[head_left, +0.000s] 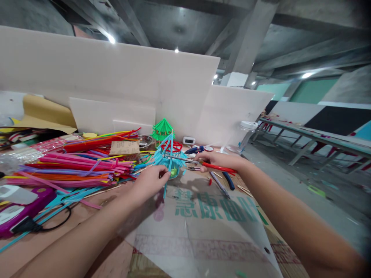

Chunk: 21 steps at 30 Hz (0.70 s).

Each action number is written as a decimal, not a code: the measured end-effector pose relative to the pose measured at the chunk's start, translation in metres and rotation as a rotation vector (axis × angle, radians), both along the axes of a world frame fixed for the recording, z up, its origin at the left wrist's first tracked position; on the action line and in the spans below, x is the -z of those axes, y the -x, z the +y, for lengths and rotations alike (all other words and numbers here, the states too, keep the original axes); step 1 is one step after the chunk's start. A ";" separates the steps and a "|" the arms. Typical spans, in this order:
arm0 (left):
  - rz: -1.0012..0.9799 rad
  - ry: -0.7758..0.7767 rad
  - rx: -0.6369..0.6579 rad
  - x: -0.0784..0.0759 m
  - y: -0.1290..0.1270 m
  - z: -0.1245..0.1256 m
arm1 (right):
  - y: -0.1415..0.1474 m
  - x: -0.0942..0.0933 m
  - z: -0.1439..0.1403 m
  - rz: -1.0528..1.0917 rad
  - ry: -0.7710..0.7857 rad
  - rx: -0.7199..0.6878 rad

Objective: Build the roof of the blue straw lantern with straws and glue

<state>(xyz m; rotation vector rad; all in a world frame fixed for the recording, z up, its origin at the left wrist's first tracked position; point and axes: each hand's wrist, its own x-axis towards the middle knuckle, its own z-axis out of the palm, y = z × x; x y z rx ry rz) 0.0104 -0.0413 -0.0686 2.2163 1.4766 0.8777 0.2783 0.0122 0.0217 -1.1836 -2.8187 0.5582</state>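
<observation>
A small pavilion-like model made of light blue pipe cleaners (169, 148) stands on the table in front of me. My left hand (152, 180) is at its lower left, thumb and forefinger pinched around a light blue pipe cleaner (165, 192). From the right, my right hand (208, 159) grips red-handled pliers (218, 167) whose long thin metal jaws point left, reaching the blue model. Whether the jaws hold anything is too small to tell. Behind the blue model stands a green model roof (164, 129), with red pieces (174, 146) below it.
Bundles of coloured pipe cleaners (87, 164) cover the left side, near a purple device with a black cord (37, 204). At the back are a small white timer (189, 140) and a clear jar (243, 135). Blue-handled pliers (228, 180) and thin sticks lie to the right.
</observation>
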 end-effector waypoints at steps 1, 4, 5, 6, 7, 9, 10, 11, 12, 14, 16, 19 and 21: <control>0.001 -0.003 0.000 0.000 0.000 0.000 | 0.000 0.000 0.000 -0.002 -0.012 -0.002; 0.003 -0.011 -0.006 0.000 0.000 0.000 | 0.000 -0.001 -0.001 -0.027 -0.050 -0.010; 0.004 -0.012 -0.007 0.000 0.001 0.000 | 0.000 -0.001 0.000 -0.038 -0.055 -0.012; 0.004 -0.011 -0.007 0.000 0.001 0.000 | 0.000 -0.001 0.000 -0.045 -0.055 -0.012; 0.006 -0.009 -0.004 0.000 0.001 0.000 | 0.000 -0.001 0.000 -0.051 -0.053 -0.011; 0.012 -0.007 0.000 0.000 0.001 0.000 | 0.000 -0.001 0.000 -0.053 -0.046 -0.016; 0.016 -0.007 0.001 0.000 0.001 0.000 | 0.000 -0.001 0.000 -0.052 -0.038 -0.018; 0.021 -0.008 0.000 0.000 0.000 0.000 | 0.000 -0.001 0.000 -0.051 -0.032 -0.019; 0.024 -0.009 -0.002 0.000 0.000 0.000 | 0.000 -0.001 -0.001 -0.052 -0.027 -0.017; 0.027 -0.011 -0.006 0.001 0.000 0.000 | 0.002 -0.002 -0.002 -0.054 -0.026 -0.006; 0.023 -0.011 -0.004 0.001 0.000 0.000 | 0.003 -0.003 -0.003 -0.055 -0.035 0.007; 0.016 -0.008 -0.001 0.001 0.000 0.000 | 0.004 -0.004 -0.003 -0.049 -0.044 0.020; 0.018 -0.006 -0.005 0.001 0.000 0.000 | 0.003 -0.003 -0.003 -0.041 -0.053 0.023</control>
